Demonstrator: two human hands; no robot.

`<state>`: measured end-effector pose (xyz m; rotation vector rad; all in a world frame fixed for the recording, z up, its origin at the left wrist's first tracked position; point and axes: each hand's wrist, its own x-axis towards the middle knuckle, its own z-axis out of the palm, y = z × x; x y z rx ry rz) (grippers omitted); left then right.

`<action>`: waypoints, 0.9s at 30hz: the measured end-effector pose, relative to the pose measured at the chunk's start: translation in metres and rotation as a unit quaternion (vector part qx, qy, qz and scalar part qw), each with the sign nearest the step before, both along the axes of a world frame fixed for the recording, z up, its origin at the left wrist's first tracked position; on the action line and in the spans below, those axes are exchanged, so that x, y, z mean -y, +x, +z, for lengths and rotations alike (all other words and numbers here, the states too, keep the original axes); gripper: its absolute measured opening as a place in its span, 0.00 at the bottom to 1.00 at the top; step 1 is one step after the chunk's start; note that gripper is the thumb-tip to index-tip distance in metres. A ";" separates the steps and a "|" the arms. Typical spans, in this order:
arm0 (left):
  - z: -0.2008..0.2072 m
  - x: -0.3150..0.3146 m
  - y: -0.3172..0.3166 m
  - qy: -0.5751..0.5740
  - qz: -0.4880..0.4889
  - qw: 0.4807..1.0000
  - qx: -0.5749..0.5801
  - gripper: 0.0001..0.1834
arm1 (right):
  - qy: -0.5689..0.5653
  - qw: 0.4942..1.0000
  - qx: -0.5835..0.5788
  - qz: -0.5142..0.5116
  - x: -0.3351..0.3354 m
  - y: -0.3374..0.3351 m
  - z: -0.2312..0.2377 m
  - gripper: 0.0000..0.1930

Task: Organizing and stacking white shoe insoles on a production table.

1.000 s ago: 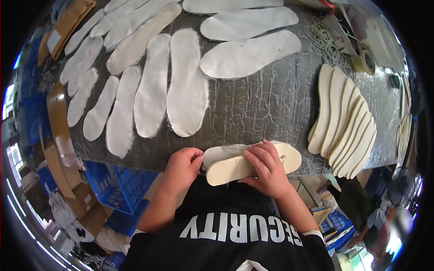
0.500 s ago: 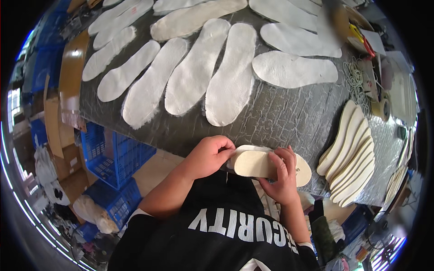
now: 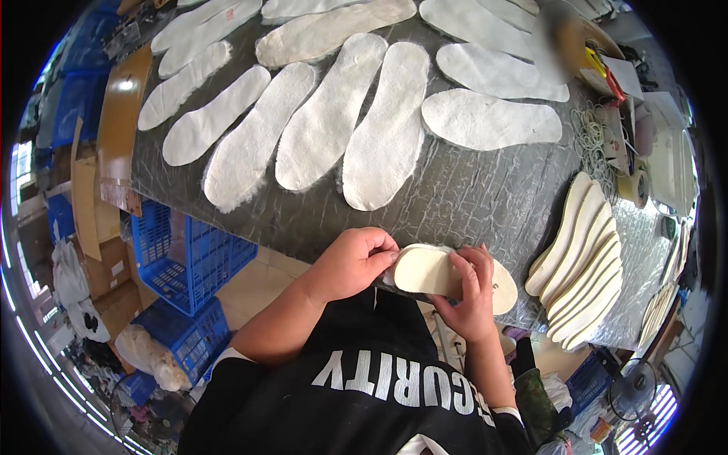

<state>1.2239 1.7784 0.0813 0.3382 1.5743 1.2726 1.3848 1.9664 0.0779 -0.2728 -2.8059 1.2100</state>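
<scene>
Close to my body, at the table's near edge, a cream insole lies over a white fluffy piece whose rim peeks out behind it. Across the middle of the insole, my right hand is closed, fingers on top and thumb at the near side. At the insole's left end, my left hand is closed in a pinch of thumb and forefinger at the layered edge. Exactly which layer those fingertips hold is hard to see. Several white fleece insole pieces lie spread over the dark table beyond my hands.
On the right of the table stands a fanned stack of cream insoles. Tangled white cord, a tape roll and scissors with red and yellow handles lie behind it. Blue crates stand at the lower left.
The view has shifted slightly. Both hands keep nearly the same hold on the insole, and the left fingertips stay at its left end.
</scene>
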 end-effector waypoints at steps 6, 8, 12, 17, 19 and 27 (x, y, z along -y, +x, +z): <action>0.005 -0.001 0.001 0.017 0.010 1.000 0.015 0.05 | -0.001 1.000 -0.003 -0.005 0.001 0.001 -0.002 0.39; 0.006 -0.002 0.001 0.000 -0.004 1.000 -0.010 0.05 | -0.001 1.000 -0.005 -0.006 0.001 0.001 -0.003 0.39; 0.006 -0.003 0.002 0.004 0.002 1.000 0.006 0.05 | 0.008 1.000 -0.007 -0.007 0.002 0.000 -0.005 0.39; 0.010 -0.001 0.002 -0.005 0.019 0.999 0.038 0.05 | 0.015 1.000 -0.008 -0.008 0.001 -0.002 -0.004 0.39; 0.011 -0.002 0.002 -0.004 0.028 0.998 0.059 0.05 | 0.017 1.000 0.006 -0.025 0.001 -0.002 -0.003 0.39; 0.006 -0.009 0.009 0.016 0.034 0.999 0.011 0.12 | 0.037 0.999 0.000 0.012 -0.001 -0.007 0.000 0.38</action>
